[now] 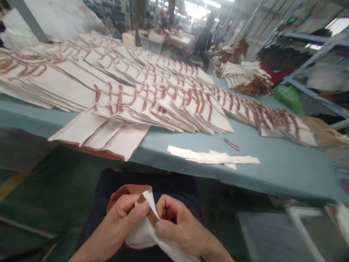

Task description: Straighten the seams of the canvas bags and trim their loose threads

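Observation:
A white fabric piece with brown trim (141,233) is held over my lap, below the table's front edge. My left hand (128,216) pinches it near the top, thumb pressed beside the brown edging. On the other side my right hand (178,223) grips the same piece, with its thumb on the brown strip and its fingers curled. A brown part of the piece (129,189) folds up behind my left hand. The lower portion of the fabric runs down under my right wrist, partly hidden.
Overlapping rows of white pieces with brown edging (152,102) cover much of the blue table (272,178). White strips (212,157) and pink-handled thread snips (232,144) lie near the front edge. One flat panel (100,136) overhangs the edge. Shelves (313,83) stand at right.

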`<action>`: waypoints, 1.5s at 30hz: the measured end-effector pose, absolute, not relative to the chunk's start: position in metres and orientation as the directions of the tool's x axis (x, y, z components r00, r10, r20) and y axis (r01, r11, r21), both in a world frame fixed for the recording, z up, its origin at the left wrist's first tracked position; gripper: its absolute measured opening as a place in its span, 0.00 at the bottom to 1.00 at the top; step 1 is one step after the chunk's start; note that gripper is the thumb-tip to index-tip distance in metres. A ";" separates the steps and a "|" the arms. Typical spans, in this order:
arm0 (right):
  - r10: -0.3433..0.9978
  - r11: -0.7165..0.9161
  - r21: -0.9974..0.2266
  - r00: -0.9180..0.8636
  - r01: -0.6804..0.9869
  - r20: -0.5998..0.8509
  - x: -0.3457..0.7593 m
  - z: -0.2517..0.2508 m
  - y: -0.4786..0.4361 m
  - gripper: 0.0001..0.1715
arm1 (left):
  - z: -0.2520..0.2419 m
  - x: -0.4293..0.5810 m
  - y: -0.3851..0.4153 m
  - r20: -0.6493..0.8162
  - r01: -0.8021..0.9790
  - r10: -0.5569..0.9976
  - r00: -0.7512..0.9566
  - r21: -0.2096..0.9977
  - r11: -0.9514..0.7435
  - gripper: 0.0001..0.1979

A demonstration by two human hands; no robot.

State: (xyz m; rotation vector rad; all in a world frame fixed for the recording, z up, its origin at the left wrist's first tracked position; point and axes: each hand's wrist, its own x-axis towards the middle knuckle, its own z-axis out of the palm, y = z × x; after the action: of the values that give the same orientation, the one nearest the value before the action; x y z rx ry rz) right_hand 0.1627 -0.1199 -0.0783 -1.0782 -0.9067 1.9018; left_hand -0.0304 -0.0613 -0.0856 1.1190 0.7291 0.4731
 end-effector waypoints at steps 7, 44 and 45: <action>0.964 -0.182 -0.850 -0.079 0.495 -0.252 0.172 -0.071 -0.115 0.11 | -0.079 -0.015 -0.056 -0.179 0.231 0.813 0.555 0.971 0.057 0.25; 0.990 -0.142 -0.285 0.141 0.948 -0.021 0.221 -0.079 0.029 0.07 | -0.115 -0.006 -0.034 -0.302 0.649 0.889 0.343 0.760 0.008 0.18; 0.990 -0.140 -0.290 0.136 0.947 -0.031 0.222 -0.081 0.033 0.09 | -0.115 -0.007 -0.035 -0.294 0.642 0.891 0.347 0.767 0.003 0.17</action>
State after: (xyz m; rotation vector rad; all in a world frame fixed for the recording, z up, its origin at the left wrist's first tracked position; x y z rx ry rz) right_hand 0.2222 0.0335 -0.0814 -2.2079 -1.9157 0.3189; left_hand -0.0070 -0.0352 -0.1148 1.7176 1.3742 0.3500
